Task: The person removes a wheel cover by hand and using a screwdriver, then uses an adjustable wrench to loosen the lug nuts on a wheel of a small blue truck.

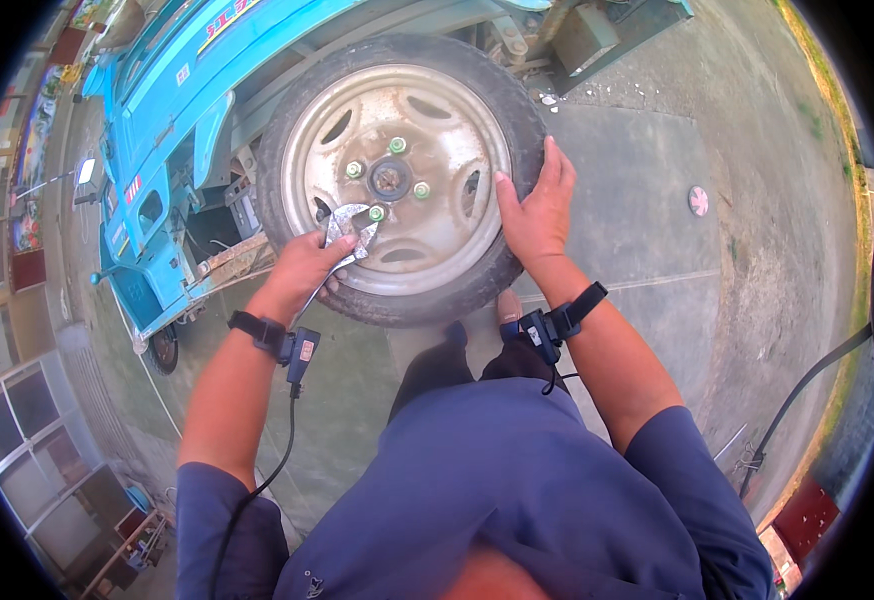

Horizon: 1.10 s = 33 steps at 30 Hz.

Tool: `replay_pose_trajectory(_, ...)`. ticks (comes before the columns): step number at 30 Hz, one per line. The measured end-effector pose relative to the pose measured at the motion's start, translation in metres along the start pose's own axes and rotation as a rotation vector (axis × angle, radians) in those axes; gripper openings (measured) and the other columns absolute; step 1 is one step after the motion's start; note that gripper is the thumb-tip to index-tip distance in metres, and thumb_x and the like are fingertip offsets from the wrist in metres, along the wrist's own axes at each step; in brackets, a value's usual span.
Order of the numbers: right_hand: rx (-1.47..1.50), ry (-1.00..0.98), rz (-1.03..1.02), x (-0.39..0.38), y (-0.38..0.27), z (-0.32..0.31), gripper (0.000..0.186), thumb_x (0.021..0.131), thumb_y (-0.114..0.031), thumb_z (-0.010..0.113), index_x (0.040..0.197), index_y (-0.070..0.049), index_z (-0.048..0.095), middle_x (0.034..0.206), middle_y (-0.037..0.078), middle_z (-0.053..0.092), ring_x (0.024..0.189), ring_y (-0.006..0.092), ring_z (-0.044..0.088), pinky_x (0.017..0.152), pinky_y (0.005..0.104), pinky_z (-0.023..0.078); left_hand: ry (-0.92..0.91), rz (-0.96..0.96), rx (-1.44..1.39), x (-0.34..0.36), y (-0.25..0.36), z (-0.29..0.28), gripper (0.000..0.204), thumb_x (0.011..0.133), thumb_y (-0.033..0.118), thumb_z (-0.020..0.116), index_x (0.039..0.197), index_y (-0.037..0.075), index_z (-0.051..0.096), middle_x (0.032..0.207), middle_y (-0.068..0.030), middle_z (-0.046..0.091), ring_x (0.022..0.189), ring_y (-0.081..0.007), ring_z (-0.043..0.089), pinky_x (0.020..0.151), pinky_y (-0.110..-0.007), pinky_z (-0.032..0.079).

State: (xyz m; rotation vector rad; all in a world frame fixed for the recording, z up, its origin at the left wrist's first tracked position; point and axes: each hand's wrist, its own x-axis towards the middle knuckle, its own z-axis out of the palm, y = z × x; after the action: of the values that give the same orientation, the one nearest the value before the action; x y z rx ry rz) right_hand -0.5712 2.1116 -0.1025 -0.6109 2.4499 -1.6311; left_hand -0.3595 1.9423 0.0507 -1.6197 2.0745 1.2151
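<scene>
Against the side of the blue vehicle (pixel 172 110), which fills the left of my view, stands the wheel (pixel 402 180) I am working on: a pale, rust-stained steel rim in a dark tyre, upright and resting on the concrete floor (pixel 647 200). My left hand (pixel 302 268) is closed around the handle of an adjustable wrench (pixel 349 232); its jaws sit at the lower left of the hub, right by the lowest of the green nuts (pixel 376 213). Whether the jaws are fully seated on that nut I cannot tell, because the tool head covers it in part.

Four green-capped nuts (pixel 397 146) show around the centre hub (pixel 389 180), and all four look to be in place on their studs. So I judge the work on the nuts to be at its start or its very end; the picture does not tell loosening from tightening, and none of the studs stands bare.

My right hand (pixel 537 205) lies flat and spread on the right side of the tyre, fingers up over the tread, pressing to steady the wheel. It holds nothing. Further right a small round pink cap (pixel 698 200) lies on the concrete, well apart from the wheel
</scene>
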Motion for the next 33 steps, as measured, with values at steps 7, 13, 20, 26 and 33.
replay_pose_trajectory(7,-0.001,-0.011,0.017,-0.002,-0.008,0.001,0.083,0.081,-0.033,0.071,0.148,-0.011,0.027,0.146,0.019,0.031,0.133,0.0366,0.036,0.106,0.0444,0.037,-0.054,0.001,0.014,0.010,-0.004,-0.007,0.035,0.095,0.038,0.061,0.099,0.004,0.061,0.071,-0.0032,0.059,0.054,-0.0110,0.056,0.045,-0.024,0.042)
replay_pose_trajectory(13,-0.028,-0.016,0.020,0.000,-0.010,0.003,0.083,0.081,-0.034,0.071,0.148,-0.011,0.027,0.146,0.019,0.031,0.133,0.0366,0.036,0.107,0.0439,0.037,-0.107,0.025,-0.005,0.009,-0.005,-0.011,0.029,0.099,0.031,0.054,0.105,0.003,0.061,0.078,-0.0022,0.060,0.059,-0.0116,0.057,0.049,-0.025,0.045)
replay_pose_trajectory(20,-0.016,-0.026,0.035,0.001,-0.013,0.004,0.083,0.081,-0.034,0.071,0.148,-0.011,0.027,0.147,0.019,0.031,0.134,0.0364,0.036,0.107,0.0436,0.036,-0.116,0.076,-0.009,0.016,-0.014,-0.011,0.029,0.099,0.030,0.053,0.102,0.002,0.059,0.077,-0.0045,0.063,0.061,-0.0116,0.059,0.051,-0.025,0.047)
replay_pose_trajectory(26,-0.004,-0.028,0.037,0.003,-0.018,0.008,0.083,0.081,-0.034,0.071,0.148,-0.010,0.028,0.147,0.019,0.030,0.134,0.0360,0.036,0.108,0.0434,0.036,-0.099,0.051,-0.095,0.015,-0.018,-0.009,0.031,0.099,0.032,0.054,0.099,0.002,0.059,0.075,-0.0037,0.061,0.060,-0.0110,0.058,0.049,-0.025,0.046)
replay_pose_trajectory(33,-0.012,-0.007,0.029,-0.003,-0.017,0.011,0.084,0.081,-0.034,0.071,0.148,-0.009,0.027,0.147,0.018,0.030,0.134,0.0358,0.035,0.107,0.0432,0.036,-0.068,0.044,0.056,0.017,-0.005,-0.011,0.035,0.096,0.038,0.059,0.098,0.003,0.059,0.072,-0.0016,0.058,0.055,-0.0109,0.055,0.048,-0.025,0.044)
